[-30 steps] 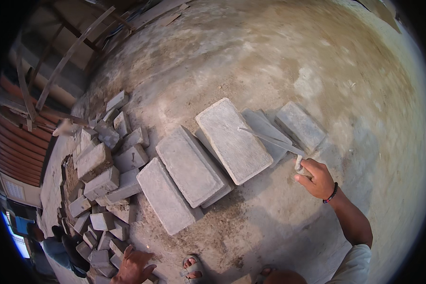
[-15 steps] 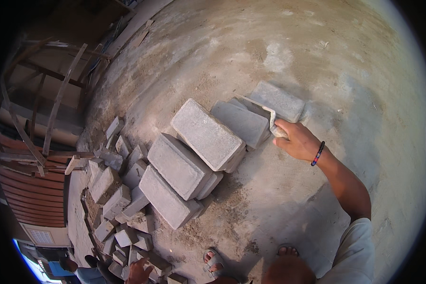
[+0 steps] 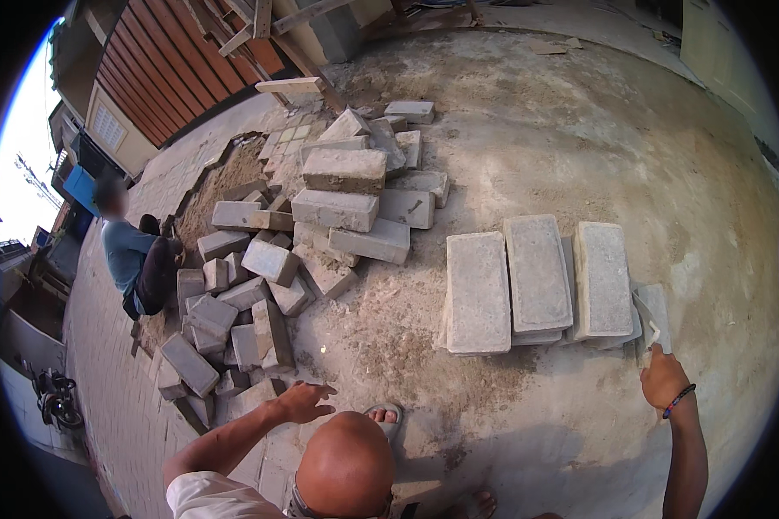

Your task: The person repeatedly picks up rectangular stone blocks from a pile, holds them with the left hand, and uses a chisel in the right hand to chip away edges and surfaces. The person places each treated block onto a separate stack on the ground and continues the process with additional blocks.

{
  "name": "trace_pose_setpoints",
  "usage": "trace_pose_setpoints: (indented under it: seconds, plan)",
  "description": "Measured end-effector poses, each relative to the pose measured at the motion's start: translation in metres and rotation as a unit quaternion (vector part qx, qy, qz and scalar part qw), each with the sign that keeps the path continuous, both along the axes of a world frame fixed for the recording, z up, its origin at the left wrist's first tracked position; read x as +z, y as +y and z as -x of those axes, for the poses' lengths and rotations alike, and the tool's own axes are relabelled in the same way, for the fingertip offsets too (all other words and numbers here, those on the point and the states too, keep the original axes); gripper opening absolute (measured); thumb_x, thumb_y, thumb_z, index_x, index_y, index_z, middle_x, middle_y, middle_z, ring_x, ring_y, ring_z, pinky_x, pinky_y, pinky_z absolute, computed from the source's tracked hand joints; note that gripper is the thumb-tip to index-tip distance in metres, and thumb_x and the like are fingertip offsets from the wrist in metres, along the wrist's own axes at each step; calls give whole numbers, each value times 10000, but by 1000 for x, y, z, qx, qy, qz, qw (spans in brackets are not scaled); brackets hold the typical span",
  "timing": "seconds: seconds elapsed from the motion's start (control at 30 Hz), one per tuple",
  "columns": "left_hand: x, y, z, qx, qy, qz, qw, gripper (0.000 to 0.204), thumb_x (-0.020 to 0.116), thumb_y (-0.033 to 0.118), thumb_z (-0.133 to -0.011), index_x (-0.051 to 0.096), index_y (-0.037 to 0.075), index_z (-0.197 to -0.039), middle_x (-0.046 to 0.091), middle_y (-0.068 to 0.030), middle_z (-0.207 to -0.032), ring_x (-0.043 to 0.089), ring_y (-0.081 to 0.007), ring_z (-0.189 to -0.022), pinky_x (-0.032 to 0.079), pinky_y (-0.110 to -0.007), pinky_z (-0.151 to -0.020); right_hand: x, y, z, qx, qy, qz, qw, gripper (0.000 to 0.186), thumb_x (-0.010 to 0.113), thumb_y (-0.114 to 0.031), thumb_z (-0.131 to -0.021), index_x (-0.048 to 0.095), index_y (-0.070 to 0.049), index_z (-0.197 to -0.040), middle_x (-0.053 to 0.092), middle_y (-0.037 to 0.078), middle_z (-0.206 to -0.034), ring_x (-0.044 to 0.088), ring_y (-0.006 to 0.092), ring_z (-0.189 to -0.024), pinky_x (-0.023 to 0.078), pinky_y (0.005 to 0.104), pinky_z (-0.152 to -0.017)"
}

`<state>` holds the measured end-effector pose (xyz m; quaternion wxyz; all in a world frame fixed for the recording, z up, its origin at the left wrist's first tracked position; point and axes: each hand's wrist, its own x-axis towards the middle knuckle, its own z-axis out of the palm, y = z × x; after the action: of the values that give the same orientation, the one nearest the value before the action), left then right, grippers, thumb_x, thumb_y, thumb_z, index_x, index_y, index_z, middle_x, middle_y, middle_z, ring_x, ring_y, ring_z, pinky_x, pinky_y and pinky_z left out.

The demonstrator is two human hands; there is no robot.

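Note:
My right hand point(image 3: 664, 382), with a beaded bracelet at the wrist, is closed round the handle of a trowel point(image 3: 654, 329) with a bent pale neck. Its blade is mostly out of sight beside the grey block point(image 3: 653, 303) at the right end of a row. To the left of it stand stacked concrete paving blocks: one stack topped by a block point(image 3: 605, 277), then a middle block point(image 3: 538, 272) and a left block point(image 3: 478, 294). Over my bent knee point(image 3: 346, 463), my left hand point(image 3: 305, 402) hangs with fingers loosely stretched, holding nothing.
A loose heap of concrete blocks point(image 3: 342, 208) spreads across the left, beside a sand patch point(image 3: 238, 173). Another person point(image 3: 134, 259) squats beyond it. Wooden planks point(image 3: 290, 85) stick out near a brown slatted gate point(image 3: 177, 65). A motorbike point(image 3: 58, 402) stands far left.
My view has swung left, so the heap and the other person show more fully. My left hand is now plainly in view. The trowel stays in my right hand at the row's right end.

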<state>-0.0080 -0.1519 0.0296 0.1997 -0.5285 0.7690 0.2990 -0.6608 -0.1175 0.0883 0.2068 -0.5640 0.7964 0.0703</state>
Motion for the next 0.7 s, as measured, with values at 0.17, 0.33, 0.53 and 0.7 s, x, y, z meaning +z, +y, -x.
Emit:
trace_pose_setpoints:
  seconds: [0.17,0.33,0.53,0.7]
  plan:
    - [-7,-44,-10,49,82,112,989,481,648,361,-896,588,46,-1255,672,-200,-1138,631,-359,-1073,462,-458,-958,69,-117,25,-23,-51,-7,998,448,590,-125,-840,516,66,-1238,641,197,-838,659,321,-792,538,414,-708]
    - [3,-212,-14,265,294,328,858,577,721,264,-866,487,9,-1327,633,-232,-1181,639,-353,-1031,507,-415,-877,114,-179,13,-128,-147,328,924,405,535,-117,-881,483,6,-1264,536,59,-769,513,132,-559,447,296,-500]
    - [44,-448,-77,394,250,344,815,808,686,549,-836,508,-63,-1333,556,-291,-1310,534,-403,-1234,423,-433,-1023,92,-93,-112,-41,-186,204,960,478,563,-25,-870,442,42,-1327,552,71,-845,528,123,-569,465,287,-505]
    - [36,-536,-35,383,263,174,868,853,643,638,-832,569,-83,-1283,548,-276,-1339,511,-388,-1261,398,-440,-1040,92,12,-151,-98,-141,93,981,449,629,-74,-835,497,75,-1238,642,189,-725,667,265,-632,527,367,-608]
